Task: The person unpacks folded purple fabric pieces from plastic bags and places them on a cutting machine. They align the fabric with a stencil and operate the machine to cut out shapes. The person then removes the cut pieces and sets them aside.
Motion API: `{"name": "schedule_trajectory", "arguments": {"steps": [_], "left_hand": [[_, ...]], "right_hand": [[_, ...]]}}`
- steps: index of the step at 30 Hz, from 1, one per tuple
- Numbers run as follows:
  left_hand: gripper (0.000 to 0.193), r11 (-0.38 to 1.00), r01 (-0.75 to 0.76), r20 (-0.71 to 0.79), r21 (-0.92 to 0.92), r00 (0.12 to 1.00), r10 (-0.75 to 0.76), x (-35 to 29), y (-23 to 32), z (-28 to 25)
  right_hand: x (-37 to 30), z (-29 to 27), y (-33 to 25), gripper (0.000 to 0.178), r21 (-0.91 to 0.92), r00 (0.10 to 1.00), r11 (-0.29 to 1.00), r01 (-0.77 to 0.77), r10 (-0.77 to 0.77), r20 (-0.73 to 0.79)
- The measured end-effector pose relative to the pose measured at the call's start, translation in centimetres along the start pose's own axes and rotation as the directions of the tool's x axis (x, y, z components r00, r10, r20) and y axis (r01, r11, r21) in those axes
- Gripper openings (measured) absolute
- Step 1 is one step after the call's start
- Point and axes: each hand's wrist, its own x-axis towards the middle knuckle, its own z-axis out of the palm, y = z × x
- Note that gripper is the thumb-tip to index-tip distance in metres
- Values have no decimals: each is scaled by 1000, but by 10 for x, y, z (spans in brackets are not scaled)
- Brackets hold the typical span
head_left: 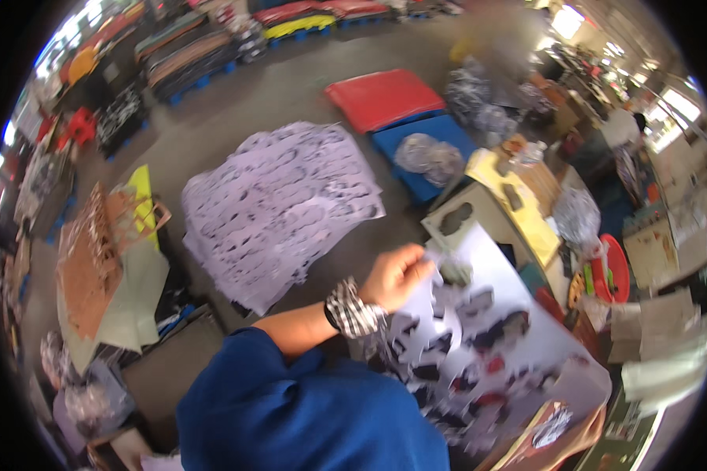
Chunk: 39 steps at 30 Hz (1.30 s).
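Observation:
My left hand [401, 276], in a blue sleeve with a checked band at the wrist, reaches across the middle from the left. Its fingers are closed on the upper left edge of a pale punched sheet [499, 271]. The sheet is full of shaped cut-out holes, through which dark and red patches show. It hangs tilted toward the lower right. Under its lower right edge lies something brown [591, 436] with a black-and-white patch, too unclear to name. I cannot make out my right hand. Beyond my left hand, a stack of similar punched lilac sheets [283, 200] lies on the floor.
Brown and pale-green scrap sheets [94, 275] are heaped at the left. Ahead stand a red-covered stack [385, 98] and a blue one [448, 137] bearing a clear plastic bag [430, 159]. A cluttered workbench with a yellow sheet [518, 204] and a red basin [617, 269] runs along the right.

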Motion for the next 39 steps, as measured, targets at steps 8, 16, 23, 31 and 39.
{"name": "schedule_trajectory", "arguments": {"steps": [8,16,23,31,39], "left_hand": [[22,980,194,-752,44,653,-95,-33,-56,-227],[32,881,165,-843,-444,257,-473,-133,-228,-265],[47,401,317,-468,-859,-173,-866,-349,-280,-159],[21,627,-278,-567,-728,-269,-778,-470,-207,-24],[23,732,-442,-359,-518,-665,-655,-441,-228,2]], "right_hand": [[164,311,-359,35,728,857,591,347,-514,10],[-47,516,-604,29,442,64,-154,884,-896,-440],[-269,588,-363,64,710,-562,490,506,-437,703],[-299,568,-239,43,797,-889,568,207,-231,395],[-340,577,-266,41,940,-946,282,191,-203,253]]}}
